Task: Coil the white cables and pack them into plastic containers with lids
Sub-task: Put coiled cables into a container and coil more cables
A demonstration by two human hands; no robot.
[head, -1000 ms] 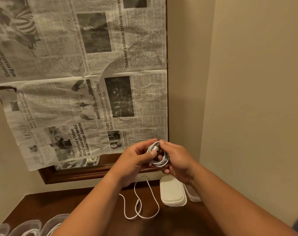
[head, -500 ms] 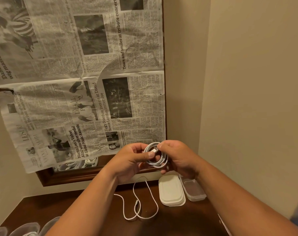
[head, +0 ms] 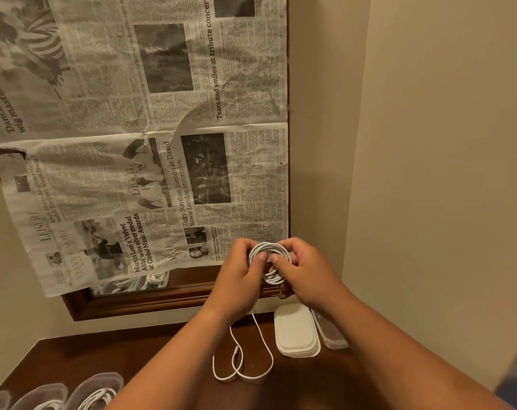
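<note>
A white cable coil [head: 269, 252] is held up in front of the newspaper-covered mirror. My left hand [head: 240, 276] grips its left side with the thumb pressed on the loops. My right hand [head: 306, 270] pinches its right side, thumb beside the left thumb. The cable's loose end [head: 242, 359] hangs down and lies in loops on the dark wooden table [head: 168, 350]. A stack of white lids [head: 295, 329] lies on the table below my right hand. An empty clear container [head: 329, 329] lies right of the stack.
Clear containers with coiled white cables [head: 94, 392] line the table's front left edge. A wood-framed mirror [head: 150, 300] covered by newspaper [head: 150, 143] stands behind the table. A beige wall [head: 443, 173] closes the right side.
The coil has turned to face me with more loops showing, and both thumbs now press on its front. The hanging cable end looks slightly shorter. The view has shifted a little.
</note>
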